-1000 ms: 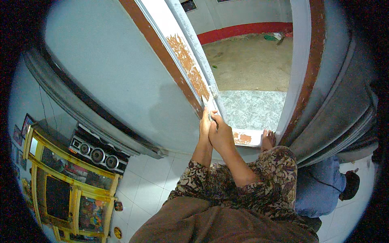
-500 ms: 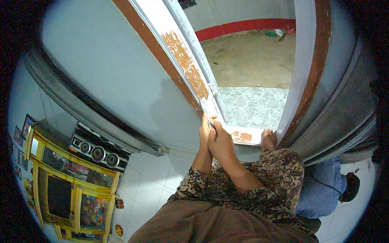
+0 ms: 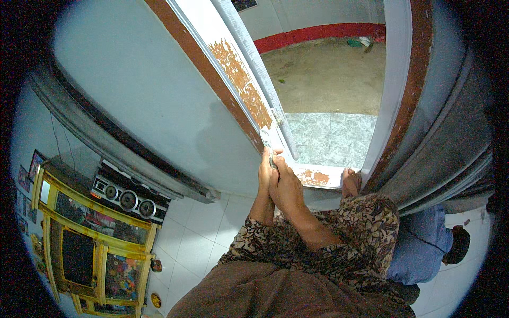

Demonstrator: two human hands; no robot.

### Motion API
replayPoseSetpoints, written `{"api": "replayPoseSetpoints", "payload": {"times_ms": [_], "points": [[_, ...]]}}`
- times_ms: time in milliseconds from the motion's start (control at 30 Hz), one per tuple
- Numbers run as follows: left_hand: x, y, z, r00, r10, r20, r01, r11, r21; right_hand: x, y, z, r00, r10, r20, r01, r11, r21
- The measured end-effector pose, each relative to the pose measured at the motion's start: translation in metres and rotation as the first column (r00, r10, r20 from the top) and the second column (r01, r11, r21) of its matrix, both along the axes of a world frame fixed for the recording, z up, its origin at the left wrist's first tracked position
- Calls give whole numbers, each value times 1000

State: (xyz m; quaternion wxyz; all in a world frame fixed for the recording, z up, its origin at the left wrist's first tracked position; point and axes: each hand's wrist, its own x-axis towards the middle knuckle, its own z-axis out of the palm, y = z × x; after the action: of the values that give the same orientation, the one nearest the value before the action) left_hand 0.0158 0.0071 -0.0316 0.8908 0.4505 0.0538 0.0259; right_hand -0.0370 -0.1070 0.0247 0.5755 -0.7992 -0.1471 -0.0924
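Observation:
My left hand (image 3: pixel 263 172) and my right hand (image 3: pixel 286 188) are closed together round the handle of a scraper (image 3: pixel 266 138). Its whitish blade points up and away from me and meets the lower part of a white door frame (image 3: pixel 199 21). Just above the blade, a long stretch of the frame shows patchy orange-brown (image 3: pixel 241 82) through flaked white paint. The fingers cover most of the handle.
A sill (image 3: pixel 316 176) with another flaked patch crosses the doorway's foot, my bare foot (image 3: pixel 351 183) at its right end. Grey curtains (image 3: pixel 450 132) hang on the right. Behind me a person in blue (image 3: pixel 421 246) bends down. A yellow cabinet (image 3: pixel 101 244) and a speaker (image 3: pixel 129 201) stand left.
Both hands have shifted slightly left with the scraper, and its blade has turned a little, showing more of its whitish face. The flaked area looks much the same.

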Motion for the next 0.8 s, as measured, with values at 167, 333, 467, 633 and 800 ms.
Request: {"api": "replayPoseSetpoints", "payload": {"times_ms": [167,333,467,633,800], "points": [[-5,-11,9,981,169,-96,-158,981,109,-2,2,-1,1000,23,-14,-22,997,68],[-5,-8,14,984,151,-90,-139,982,125,-3,7,-8,999,6,35,-10,995,96],[-3,-3,7,986,146,-74,-133,978,163,-1,12,-15,1000,-16,16,15,998,54],[-6,3,10,991,94,-92,-78,984,161,-5,17,-16,1000,-24,7,23,997,72],[-8,-6,27,989,146,-36,-124,927,355,1,16,-12,999,-9,-31,14,989,147]]}}
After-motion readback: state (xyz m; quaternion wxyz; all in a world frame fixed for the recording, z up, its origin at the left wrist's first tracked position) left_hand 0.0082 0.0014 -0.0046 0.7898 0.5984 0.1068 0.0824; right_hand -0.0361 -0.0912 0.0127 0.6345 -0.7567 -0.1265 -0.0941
